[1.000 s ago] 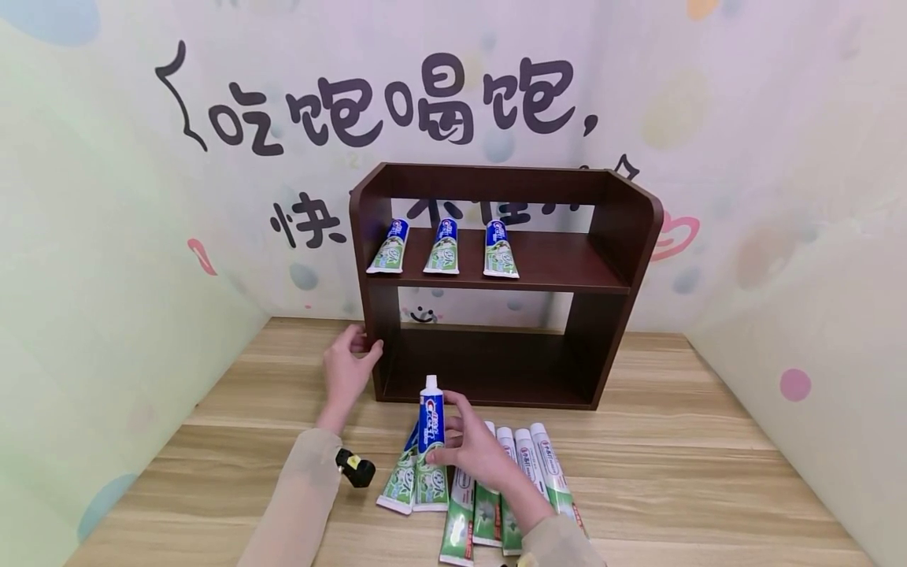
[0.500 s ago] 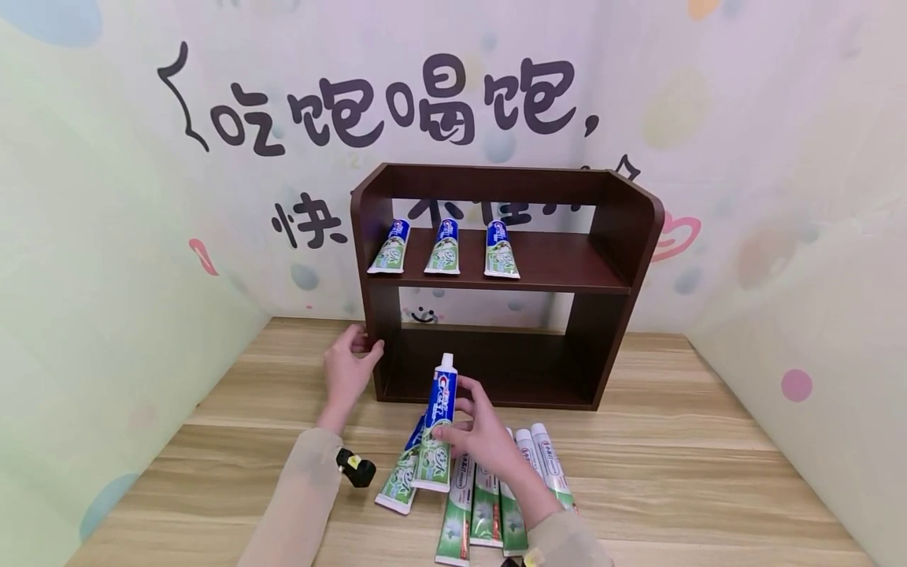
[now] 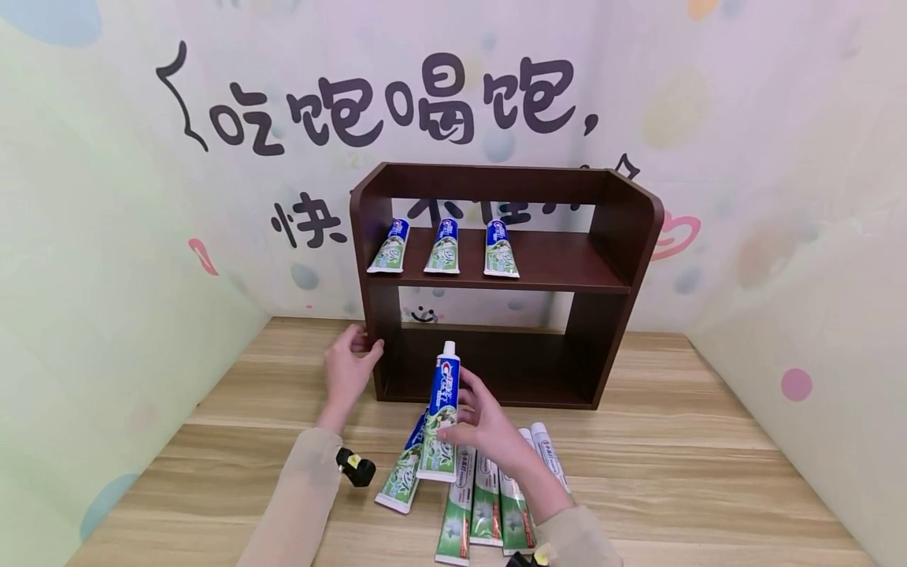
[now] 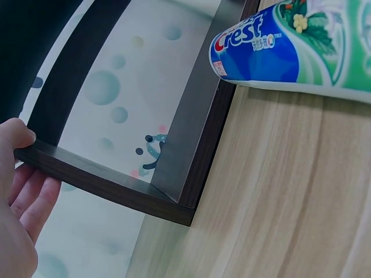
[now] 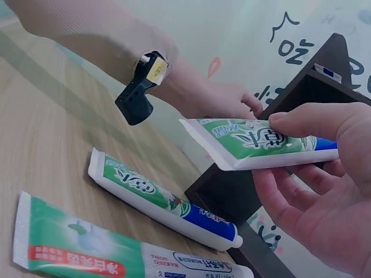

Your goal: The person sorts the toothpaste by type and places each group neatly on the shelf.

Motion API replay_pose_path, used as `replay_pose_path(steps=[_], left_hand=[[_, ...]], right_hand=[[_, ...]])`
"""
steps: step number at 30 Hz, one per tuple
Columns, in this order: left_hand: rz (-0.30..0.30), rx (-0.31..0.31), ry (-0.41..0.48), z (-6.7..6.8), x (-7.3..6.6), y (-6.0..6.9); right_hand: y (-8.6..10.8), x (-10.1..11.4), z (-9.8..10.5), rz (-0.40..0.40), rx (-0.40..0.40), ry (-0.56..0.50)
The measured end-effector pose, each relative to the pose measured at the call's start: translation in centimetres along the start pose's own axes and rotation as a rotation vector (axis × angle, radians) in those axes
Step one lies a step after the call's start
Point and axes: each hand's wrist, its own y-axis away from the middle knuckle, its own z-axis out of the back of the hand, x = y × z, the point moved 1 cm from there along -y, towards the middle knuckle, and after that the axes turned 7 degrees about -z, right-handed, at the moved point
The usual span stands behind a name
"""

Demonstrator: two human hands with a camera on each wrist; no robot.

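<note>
My right hand pinches a blue and green Crest toothpaste tube by its side, cap up, raised off the table. In the right wrist view the thumb lies on the tube's printed face with the fingers underneath. My left hand grips the left side panel of the dark brown shelf rack; in the left wrist view, the thumb and fingers are on opposite sides of that panel. Another Crest tube lies on the table, partly behind the held one.
Three Crest tubes lie side by side on the upper shelf, toward its left. Several white and green toothpaste tubes lie on the wooden table, partly under my right forearm. Patterned walls stand around the table.
My right hand has lifted the Crest tube from the table and moved it up and slightly right, toward the rack. My left hand has stayed on the side panel.
</note>
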Motion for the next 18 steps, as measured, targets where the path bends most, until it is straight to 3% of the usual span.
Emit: replay_pose_path(steps=[6, 18], left_hand=[[-0.027, -0.021, -0.001, 0.0, 0.0, 0.1], [-0.029, -0.023, -0.002, -0.2, 0.3, -0.1]], right_hand=[[0.2, 0.3, 0.3, 0.031, 0.016, -0.006], [0.7, 1.5, 1.1, 0.055, -0.046, -0.026]])
